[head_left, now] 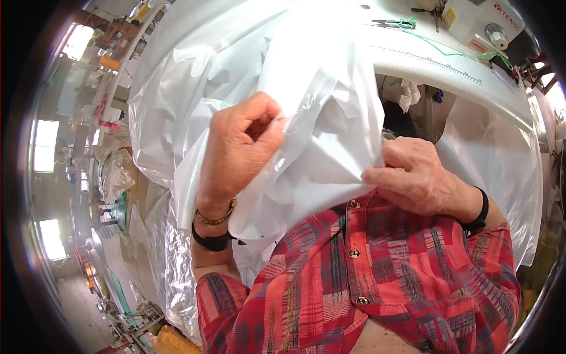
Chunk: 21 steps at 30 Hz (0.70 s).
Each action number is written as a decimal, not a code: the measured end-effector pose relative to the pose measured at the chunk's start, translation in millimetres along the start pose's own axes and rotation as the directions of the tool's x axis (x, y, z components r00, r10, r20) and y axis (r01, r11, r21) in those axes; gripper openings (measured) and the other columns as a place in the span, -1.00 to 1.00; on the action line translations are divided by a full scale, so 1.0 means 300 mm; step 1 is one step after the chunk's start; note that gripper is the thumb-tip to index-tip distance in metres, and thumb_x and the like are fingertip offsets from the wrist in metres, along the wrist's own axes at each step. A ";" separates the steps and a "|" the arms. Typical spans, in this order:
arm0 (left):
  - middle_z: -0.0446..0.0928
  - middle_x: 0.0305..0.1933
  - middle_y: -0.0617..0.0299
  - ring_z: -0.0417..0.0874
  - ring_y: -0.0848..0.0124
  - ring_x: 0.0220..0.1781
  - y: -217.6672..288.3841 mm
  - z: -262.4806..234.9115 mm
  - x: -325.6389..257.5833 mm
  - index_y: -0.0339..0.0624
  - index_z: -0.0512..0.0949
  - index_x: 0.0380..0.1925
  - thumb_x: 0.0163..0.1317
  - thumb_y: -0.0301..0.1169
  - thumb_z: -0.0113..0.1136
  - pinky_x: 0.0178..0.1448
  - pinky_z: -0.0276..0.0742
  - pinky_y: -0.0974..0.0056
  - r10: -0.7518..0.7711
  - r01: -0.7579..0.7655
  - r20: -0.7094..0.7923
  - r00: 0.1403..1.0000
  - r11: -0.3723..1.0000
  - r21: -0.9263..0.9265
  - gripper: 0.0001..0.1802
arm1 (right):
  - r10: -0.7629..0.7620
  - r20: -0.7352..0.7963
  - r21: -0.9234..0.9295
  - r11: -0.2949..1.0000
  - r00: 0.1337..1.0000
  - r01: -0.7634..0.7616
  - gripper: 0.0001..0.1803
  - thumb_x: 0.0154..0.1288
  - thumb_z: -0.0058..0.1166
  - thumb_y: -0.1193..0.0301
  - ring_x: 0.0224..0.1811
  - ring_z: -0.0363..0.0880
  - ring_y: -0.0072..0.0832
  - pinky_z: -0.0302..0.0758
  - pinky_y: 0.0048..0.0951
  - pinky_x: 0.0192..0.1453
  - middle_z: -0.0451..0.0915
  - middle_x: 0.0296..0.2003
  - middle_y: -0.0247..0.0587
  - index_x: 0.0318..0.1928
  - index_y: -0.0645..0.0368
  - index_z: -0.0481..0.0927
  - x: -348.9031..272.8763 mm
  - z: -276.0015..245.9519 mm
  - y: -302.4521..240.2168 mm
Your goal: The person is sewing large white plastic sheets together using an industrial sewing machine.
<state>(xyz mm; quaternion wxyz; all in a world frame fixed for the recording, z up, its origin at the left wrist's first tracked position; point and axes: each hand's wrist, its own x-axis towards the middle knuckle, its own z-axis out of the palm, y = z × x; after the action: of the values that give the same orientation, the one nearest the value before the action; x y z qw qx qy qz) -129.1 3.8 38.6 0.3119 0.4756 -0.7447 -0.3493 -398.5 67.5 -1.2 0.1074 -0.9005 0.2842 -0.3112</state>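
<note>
A large sheet of white, shiny plastic (pixel 330 147) hangs between my hands and spreads back over the work table. My left hand (pixel 242 147) pinches a fold of it between thumb and forefinger, near the middle of the view. On the right, my right hand (pixel 413 174) grips the sheet's edge, with thumb and fingers pressed together. Creases run through the plastic between the two grips. Part of the sheet hangs down past my left wrist, in front of my red patterned shirt.
A sewing machine (pixel 480 26) stands at the back right. Beside it lie small thread snips (pixel 394 23) and a green cord (pixel 448 53). A ruler scale (pixel 433 61) runs along the white table edge. More clear plastic (pixel 489 153) hangs at the right.
</note>
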 end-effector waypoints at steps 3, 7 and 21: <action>0.39 -0.62 0.34 0.29 0.68 -0.56 0.024 0.039 0.001 -0.31 0.48 -0.43 0.16 -0.58 0.16 -0.50 0.26 0.45 0.041 -0.037 0.127 0.991 0.999 -0.034 -0.95 | -0.038 0.025 0.082 0.996 0.999 0.036 -0.66 -0.09 0.32 0.48 -0.50 0.40 -0.33 0.29 -0.30 -0.47 0.31 -0.48 -0.27 -0.21 0.10 0.57 0.065 -0.001 -0.020; 0.42 -0.59 0.35 0.33 0.65 -0.50 0.009 0.096 -0.005 -0.32 0.48 -0.42 0.20 -0.55 0.15 -0.44 0.32 0.42 -0.026 0.062 0.219 0.975 0.985 -0.159 -0.94 | -0.079 0.144 0.130 0.990 0.987 0.060 -0.84 0.09 0.13 0.44 -0.45 0.50 -0.26 0.43 -0.26 -0.41 0.38 -0.42 -0.17 -0.41 0.19 0.41 0.131 0.024 -0.023; 0.41 -0.39 0.46 0.32 0.69 -0.32 -0.054 0.126 -0.040 -0.29 0.49 -0.33 0.37 -0.41 0.11 -0.27 0.30 0.50 -0.165 0.338 0.338 0.926 0.760 -0.555 -0.84 | -0.219 0.230 -0.001 0.974 0.948 0.225 -0.86 0.13 0.08 0.45 -0.34 0.55 -0.33 0.52 -0.35 -0.32 0.40 -0.40 -0.17 -0.41 0.24 0.43 0.192 0.099 -0.019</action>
<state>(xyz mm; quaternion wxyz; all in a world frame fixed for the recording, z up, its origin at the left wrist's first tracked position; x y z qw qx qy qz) -147.0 18.5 2.7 0.2929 0.3956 -0.5576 -0.6684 -340.5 39.4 6.4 0.0911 -0.9578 0.1712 -0.2120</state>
